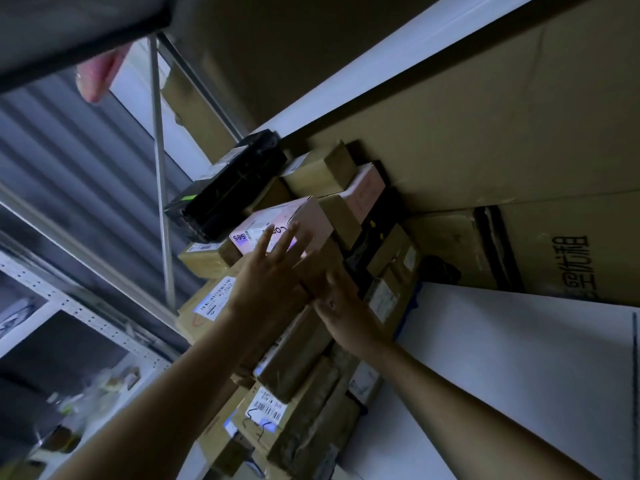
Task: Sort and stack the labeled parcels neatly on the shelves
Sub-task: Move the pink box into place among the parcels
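Observation:
A tilted pile of labeled parcels fills the middle of the view. Near its top lies a pink parcel (304, 216) with a white label. My left hand (273, 268) presses on its labeled face with straight, spread fingers. My right hand (343, 306) lies just to the right, flat against a brown parcel (323, 261) under the pink one. Its fingertips are partly hidden behind my left hand. Below my arms sit more brown parcels, one with a barcode label (265, 408) and one long taped parcel (298, 355). Another labeled parcel (211, 301) is at the pile's left.
A black box (235, 188) rests beside the pink parcel, with small brown boxes (322, 171) behind it. Large cardboard cartons (485, 133) wall in the right side above a white board (519, 368). Perforated metal shelving (69, 306) stands at the left, and a metal post (161, 188) crosses the view.

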